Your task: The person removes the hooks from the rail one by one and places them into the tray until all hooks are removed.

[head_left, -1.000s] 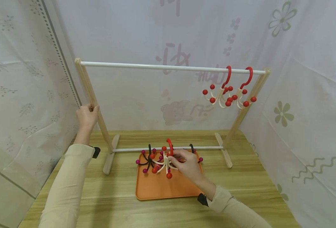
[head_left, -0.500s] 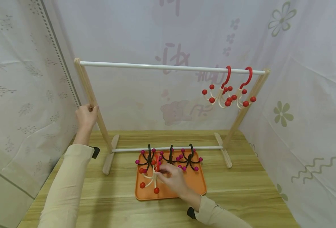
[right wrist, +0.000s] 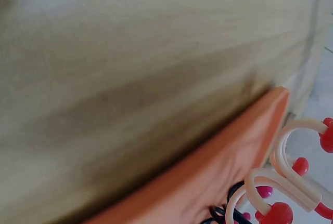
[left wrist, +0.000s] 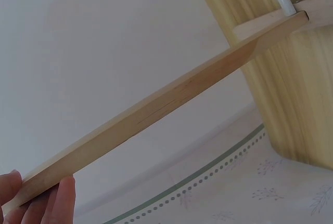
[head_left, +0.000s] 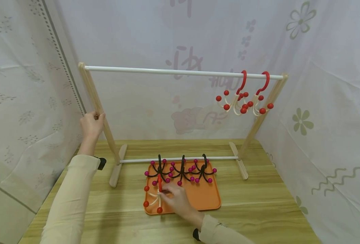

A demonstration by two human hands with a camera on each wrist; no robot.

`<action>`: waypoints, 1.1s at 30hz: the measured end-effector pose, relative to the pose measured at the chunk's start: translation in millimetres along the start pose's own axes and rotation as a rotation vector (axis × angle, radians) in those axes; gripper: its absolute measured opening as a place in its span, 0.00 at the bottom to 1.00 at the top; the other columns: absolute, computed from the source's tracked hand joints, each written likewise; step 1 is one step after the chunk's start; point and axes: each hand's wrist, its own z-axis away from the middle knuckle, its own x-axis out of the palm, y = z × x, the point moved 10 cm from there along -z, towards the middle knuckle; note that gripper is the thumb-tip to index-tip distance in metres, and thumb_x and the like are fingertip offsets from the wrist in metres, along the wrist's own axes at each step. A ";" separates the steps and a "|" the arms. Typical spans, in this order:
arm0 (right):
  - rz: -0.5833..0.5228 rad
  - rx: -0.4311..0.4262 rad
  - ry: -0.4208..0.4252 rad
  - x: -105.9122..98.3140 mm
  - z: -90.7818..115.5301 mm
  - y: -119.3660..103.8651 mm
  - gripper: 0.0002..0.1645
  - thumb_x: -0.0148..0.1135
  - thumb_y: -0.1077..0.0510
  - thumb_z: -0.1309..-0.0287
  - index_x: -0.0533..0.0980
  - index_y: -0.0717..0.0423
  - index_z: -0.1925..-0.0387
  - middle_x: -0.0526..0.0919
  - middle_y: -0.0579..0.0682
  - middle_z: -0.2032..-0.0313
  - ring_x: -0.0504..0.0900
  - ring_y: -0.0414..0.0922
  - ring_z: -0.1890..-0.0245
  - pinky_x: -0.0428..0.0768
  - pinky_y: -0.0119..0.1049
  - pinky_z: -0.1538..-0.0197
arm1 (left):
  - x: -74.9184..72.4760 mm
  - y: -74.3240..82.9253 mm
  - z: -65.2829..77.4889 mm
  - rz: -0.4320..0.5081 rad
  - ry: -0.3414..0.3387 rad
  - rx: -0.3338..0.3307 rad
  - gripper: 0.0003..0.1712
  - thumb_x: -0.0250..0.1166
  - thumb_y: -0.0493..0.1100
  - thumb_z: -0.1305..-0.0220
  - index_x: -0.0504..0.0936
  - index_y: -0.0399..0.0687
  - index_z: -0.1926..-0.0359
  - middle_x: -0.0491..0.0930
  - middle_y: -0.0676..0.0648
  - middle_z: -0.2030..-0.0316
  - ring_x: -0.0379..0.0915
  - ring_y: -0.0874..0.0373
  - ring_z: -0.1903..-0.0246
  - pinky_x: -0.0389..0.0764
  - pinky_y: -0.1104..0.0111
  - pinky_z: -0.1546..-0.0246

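My left hand [head_left: 92, 126] grips the left wooden post [head_left: 92, 88] of a rack; the left wrist view shows thumb and fingers [left wrist: 63, 198] around the post. With my right hand [head_left: 176, 200] I pinch the red hook of a cream multi-arm hanger [head_left: 153, 200] with red ball tips, held at the front left of an orange tray [head_left: 198, 193]. Several black hangers with magenta balls stand along the tray's back, among them a middle one [head_left: 183, 169] and a right one [head_left: 203, 171]. In the right wrist view the cream hanger [right wrist: 294, 185] shows at the lower right; my fingers are hidden there.
Two red-and-cream hangers, one at left [head_left: 236, 100] and one at right [head_left: 256, 100], hang at the right end of the white top bar [head_left: 155, 71]. A lower white bar [head_left: 137, 160] runs behind the tray. Printed curtains surround the wooden table [head_left: 131, 217].
My right hand has carried the red-and-cream hanger left and toward the front of the tray, uncovering the black hangers behind. The left hand keeps its grip on the post.
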 end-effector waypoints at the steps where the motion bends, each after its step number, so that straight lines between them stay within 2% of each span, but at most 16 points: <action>1: 0.006 0.006 -0.005 2.2 1.5 2.0 0.05 0.64 0.64 0.53 0.77 0.61 0.71 0.80 0.48 0.72 0.78 0.35 0.71 0.73 0.22 0.67 | 0.1 -0.3 -0.1 0.000 0.000 -0.002 0.17 0.48 0.44 0.34 0.73 0.33 0.72 0.74 0.37 0.75 0.62 0.53 0.81 0.63 0.65 0.81; 12: 0.068 -0.026 0.016 12.1 10.6 8.7 0.10 0.67 0.70 0.60 0.76 0.61 0.72 0.78 0.47 0.73 0.77 0.33 0.73 0.73 0.20 0.69 | 0.0 -1.3 -0.2 0.002 -0.003 -0.015 0.17 0.48 0.44 0.34 0.73 0.33 0.72 0.74 0.37 0.76 0.62 0.53 0.81 0.63 0.65 0.82; 21: 0.123 -0.034 0.035 14.2 9.5 13.9 0.09 0.67 0.67 0.59 0.76 0.59 0.72 0.78 0.46 0.74 0.77 0.32 0.73 0.74 0.23 0.71 | 0.9 -1.1 -0.7 -0.007 -0.009 -0.012 0.17 0.48 0.44 0.34 0.72 0.35 0.72 0.73 0.40 0.79 0.61 0.54 0.82 0.62 0.67 0.83; 28: 0.072 0.027 -0.003 15.6 9.3 18.0 0.09 0.66 0.61 0.54 0.77 0.60 0.69 0.79 0.47 0.71 0.78 0.34 0.73 0.74 0.23 0.70 | -0.8 -1.4 -2.0 0.006 0.017 -0.008 0.16 0.49 0.43 0.35 0.72 0.35 0.74 0.72 0.41 0.81 0.60 0.56 0.83 0.61 0.66 0.82; 33: 0.000 0.057 0.027 0.5 -0.7 15.4 0.14 0.68 0.60 0.56 0.77 0.62 0.65 0.80 0.50 0.69 0.79 0.37 0.73 0.75 0.26 0.72 | -0.8 -2.1 -1.8 0.000 0.011 -0.012 0.17 0.49 0.44 0.35 0.73 0.34 0.72 0.74 0.39 0.79 0.61 0.56 0.82 0.62 0.66 0.81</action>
